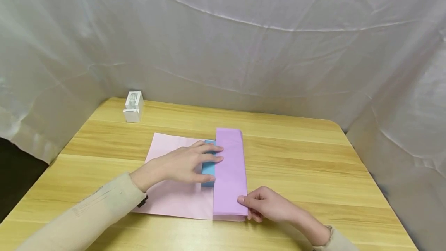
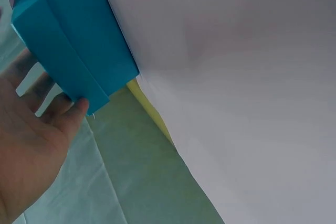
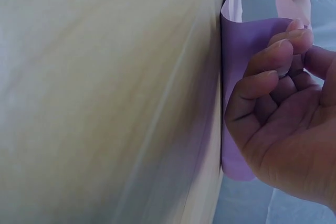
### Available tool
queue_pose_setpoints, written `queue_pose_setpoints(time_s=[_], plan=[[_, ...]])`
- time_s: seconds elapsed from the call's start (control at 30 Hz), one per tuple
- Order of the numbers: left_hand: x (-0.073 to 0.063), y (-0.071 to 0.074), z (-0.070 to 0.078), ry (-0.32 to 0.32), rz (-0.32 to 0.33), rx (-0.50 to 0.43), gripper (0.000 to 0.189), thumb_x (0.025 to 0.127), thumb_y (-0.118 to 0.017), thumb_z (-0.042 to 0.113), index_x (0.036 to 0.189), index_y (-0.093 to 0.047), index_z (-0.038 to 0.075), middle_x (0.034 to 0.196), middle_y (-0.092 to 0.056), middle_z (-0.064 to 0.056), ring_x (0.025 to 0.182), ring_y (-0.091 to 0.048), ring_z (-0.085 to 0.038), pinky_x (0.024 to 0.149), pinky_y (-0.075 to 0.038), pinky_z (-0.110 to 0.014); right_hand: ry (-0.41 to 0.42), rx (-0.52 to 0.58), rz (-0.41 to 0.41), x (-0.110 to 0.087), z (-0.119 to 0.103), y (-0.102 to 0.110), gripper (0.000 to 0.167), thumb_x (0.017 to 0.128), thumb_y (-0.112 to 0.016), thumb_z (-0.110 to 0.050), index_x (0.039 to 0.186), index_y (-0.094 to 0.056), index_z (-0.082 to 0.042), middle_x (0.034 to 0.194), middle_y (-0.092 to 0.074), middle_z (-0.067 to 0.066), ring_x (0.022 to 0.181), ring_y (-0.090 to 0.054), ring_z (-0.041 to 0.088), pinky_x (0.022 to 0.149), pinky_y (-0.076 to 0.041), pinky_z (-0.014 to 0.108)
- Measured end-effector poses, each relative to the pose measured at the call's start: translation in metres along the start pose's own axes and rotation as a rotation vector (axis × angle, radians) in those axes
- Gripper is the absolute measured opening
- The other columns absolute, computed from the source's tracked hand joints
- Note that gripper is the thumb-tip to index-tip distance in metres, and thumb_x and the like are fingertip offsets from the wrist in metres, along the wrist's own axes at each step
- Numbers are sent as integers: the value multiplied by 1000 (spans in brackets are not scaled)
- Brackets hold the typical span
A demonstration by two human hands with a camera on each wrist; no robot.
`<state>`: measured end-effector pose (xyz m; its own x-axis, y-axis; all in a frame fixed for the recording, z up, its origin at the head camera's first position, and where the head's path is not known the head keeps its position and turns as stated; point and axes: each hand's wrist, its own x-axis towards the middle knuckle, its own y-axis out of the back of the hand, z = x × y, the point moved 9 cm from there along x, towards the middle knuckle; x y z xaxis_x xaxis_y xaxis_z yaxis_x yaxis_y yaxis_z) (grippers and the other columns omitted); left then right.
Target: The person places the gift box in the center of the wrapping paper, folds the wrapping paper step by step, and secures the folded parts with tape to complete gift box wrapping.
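Observation:
A sheet of wrapping paper, pale pink (image 1: 163, 198) on one side and purple (image 1: 230, 173) on the other, lies on the table with its right part folded over a blue box (image 1: 208, 169). My left hand (image 1: 184, 164) lies over the box with fingers spread and fairly straight, fingertips at the free edge of the purple flap. The left wrist view shows those fingers along the side of the blue box (image 2: 79, 35). At the near right corner of the fold, my right hand (image 1: 270, 204) pinches the purple paper, thumb on top and the other fingers curled below.
A white tape dispenser (image 1: 133, 107) stands at the table's back left corner. The wooden table (image 1: 296, 158) carries everything, and grey cloth (image 1: 223, 49) hangs behind it and at both sides.

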<state>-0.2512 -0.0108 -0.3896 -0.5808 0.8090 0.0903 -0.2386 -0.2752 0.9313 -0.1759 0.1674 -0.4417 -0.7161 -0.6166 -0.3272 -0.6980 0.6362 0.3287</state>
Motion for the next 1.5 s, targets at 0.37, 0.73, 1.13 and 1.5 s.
queue_pose_setpoints(time_s=[0.37,0.73,1.13,1.5], plan=[[5,2,1,12,55,21,58,96,-67,57,141,-66,20,157,-49,3,141,-44,-27,102,-52,-49,35,-52,-25,1,1,0,51,107,-58,-36,71,-68,-1,53,-51,-6,49,-40,3,47,-29,18],[6,4,1,12,62,27,58,95,-69,56,140,-67,20,157,-50,4,141,-44,-25,103,-52,-48,-23,-74,276,32,2,79,49,110,-52,-38,84,-62,2,66,-57,2,59,-49,15,55,-44,26],[5,2,3,8,66,39,57,96,-68,58,140,-67,22,156,-51,5,142,-44,-25,97,-56,-47,-66,-57,361,93,15,120,57,109,-45,-53,80,-59,-5,67,-56,5,60,-52,19,56,-43,29],[5,2,7,6,61,32,58,97,-65,59,141,-66,22,157,-50,6,140,-44,-23,97,-56,-46,-47,-44,352,107,15,123,48,110,-45,-49,82,-56,-11,67,-50,2,62,-50,19,55,-39,28]])
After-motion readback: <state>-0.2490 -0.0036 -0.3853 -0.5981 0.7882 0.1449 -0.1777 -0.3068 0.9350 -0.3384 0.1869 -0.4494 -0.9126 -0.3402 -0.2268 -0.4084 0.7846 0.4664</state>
